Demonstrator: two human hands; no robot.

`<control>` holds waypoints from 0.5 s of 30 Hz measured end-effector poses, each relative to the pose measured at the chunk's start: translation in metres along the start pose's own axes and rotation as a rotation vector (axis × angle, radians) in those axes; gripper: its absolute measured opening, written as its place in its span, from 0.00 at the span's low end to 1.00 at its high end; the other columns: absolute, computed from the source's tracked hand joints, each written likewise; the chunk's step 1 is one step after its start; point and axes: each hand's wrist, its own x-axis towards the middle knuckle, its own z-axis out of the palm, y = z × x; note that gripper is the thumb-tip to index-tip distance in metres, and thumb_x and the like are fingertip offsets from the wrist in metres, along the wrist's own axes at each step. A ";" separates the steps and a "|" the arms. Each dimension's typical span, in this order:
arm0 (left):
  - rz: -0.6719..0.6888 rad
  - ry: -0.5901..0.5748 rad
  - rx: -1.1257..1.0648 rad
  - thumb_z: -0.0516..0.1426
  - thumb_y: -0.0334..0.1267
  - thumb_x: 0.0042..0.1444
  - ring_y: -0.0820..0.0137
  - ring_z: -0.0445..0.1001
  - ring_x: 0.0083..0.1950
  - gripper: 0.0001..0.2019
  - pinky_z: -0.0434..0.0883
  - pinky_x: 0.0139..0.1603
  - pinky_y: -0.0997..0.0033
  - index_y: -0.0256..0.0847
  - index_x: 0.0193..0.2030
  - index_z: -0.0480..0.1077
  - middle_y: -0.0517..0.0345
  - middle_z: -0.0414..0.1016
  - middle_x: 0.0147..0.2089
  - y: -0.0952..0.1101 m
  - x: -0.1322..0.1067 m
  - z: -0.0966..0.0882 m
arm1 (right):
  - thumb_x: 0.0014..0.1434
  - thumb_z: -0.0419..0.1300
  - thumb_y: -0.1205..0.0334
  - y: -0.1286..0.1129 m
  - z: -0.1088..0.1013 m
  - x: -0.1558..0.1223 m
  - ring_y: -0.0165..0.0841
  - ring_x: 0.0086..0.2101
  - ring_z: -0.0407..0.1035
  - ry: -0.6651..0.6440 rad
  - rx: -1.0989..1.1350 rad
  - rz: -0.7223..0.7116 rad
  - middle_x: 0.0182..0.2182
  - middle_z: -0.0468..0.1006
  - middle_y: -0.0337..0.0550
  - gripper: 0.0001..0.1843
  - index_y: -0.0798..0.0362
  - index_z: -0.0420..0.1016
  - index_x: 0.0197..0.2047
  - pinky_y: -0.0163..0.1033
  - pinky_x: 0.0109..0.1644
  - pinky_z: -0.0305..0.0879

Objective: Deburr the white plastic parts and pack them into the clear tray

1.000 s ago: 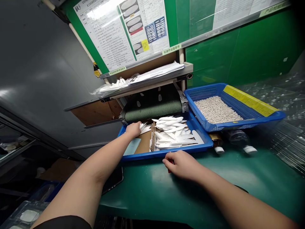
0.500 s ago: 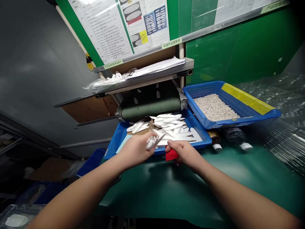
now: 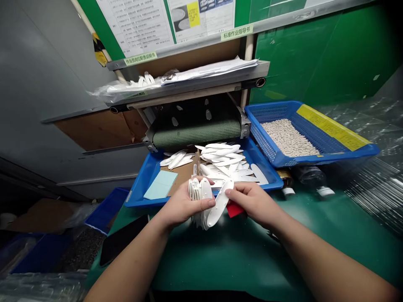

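My left hand (image 3: 182,205) grips a stack of white oval plastic pieces (image 3: 198,203) upright against the fingers. My right hand (image 3: 253,202) pinches one long white piece (image 3: 219,203) by its upper end, and the piece's lower end leans against the stack. A red card (image 3: 234,209) shows under my right hand. Behind my hands, a pile of similar white pieces (image 3: 222,161) lies in a cardboard-lined blue tray (image 3: 147,174). A smaller group of pieces (image 3: 176,160) lies to the left of the pile.
A pale blue card (image 3: 160,184) lies in the tray. Behind it runs a green belt conveyor (image 3: 197,133) under a paper-laden shelf (image 3: 208,71). A blue basket of pale granules (image 3: 288,137) sits at right, above capped bottles (image 3: 304,176), on a green work surface (image 3: 226,260).
My left hand has moved out of the tray towards me and now holds a larger stack. My right hand has taken one long piece, and the view has tilted downward.
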 end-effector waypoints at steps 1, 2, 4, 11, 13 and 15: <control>-0.009 -0.012 -0.004 0.75 0.50 0.45 0.75 0.75 0.41 0.31 0.72 0.42 0.80 0.48 0.53 0.70 0.63 0.77 0.42 -0.006 0.001 0.003 | 0.64 0.60 0.42 0.001 0.004 0.000 0.26 0.24 0.59 -0.020 -0.040 -0.018 0.23 0.69 0.41 0.25 0.59 0.71 0.30 0.33 0.27 0.54; -0.019 -0.014 0.012 0.74 0.50 0.46 0.77 0.74 0.41 0.30 0.71 0.41 0.81 0.49 0.53 0.71 0.64 0.76 0.42 -0.011 0.001 0.005 | 0.65 0.59 0.44 0.002 0.008 0.000 0.27 0.26 0.60 -0.035 -0.088 -0.039 0.24 0.70 0.41 0.25 0.59 0.70 0.29 0.33 0.30 0.55; -0.052 -0.022 0.051 0.73 0.50 0.48 0.78 0.73 0.41 0.27 0.71 0.41 0.81 0.50 0.52 0.71 0.65 0.76 0.42 -0.019 -0.001 0.009 | 0.68 0.57 0.46 0.007 0.015 0.001 0.28 0.29 0.62 -0.052 -0.199 -0.055 0.26 0.72 0.41 0.24 0.58 0.69 0.28 0.34 0.34 0.58; -0.051 -0.069 0.210 0.66 0.48 0.56 0.79 0.73 0.42 0.14 0.68 0.44 0.80 0.53 0.47 0.73 0.71 0.77 0.41 -0.024 -0.006 0.006 | 0.70 0.55 0.47 0.012 0.021 0.000 0.29 0.30 0.64 -0.052 -0.440 -0.032 0.27 0.74 0.37 0.24 0.55 0.72 0.29 0.37 0.35 0.58; -0.061 -0.087 0.247 0.65 0.47 0.57 0.80 0.72 0.40 0.11 0.67 0.42 0.80 0.53 0.45 0.73 0.73 0.77 0.39 -0.022 -0.007 0.006 | 0.71 0.55 0.47 0.012 0.020 -0.001 0.28 0.29 0.64 -0.077 -0.482 -0.039 0.27 0.74 0.37 0.23 0.55 0.72 0.29 0.38 0.34 0.57; -0.069 -0.102 0.277 0.65 0.47 0.57 0.80 0.73 0.39 0.10 0.67 0.41 0.80 0.54 0.45 0.73 0.74 0.77 0.39 -0.021 -0.008 0.006 | 0.72 0.54 0.47 0.011 0.020 -0.002 0.27 0.29 0.63 -0.105 -0.520 -0.060 0.27 0.73 0.36 0.24 0.55 0.72 0.30 0.38 0.34 0.57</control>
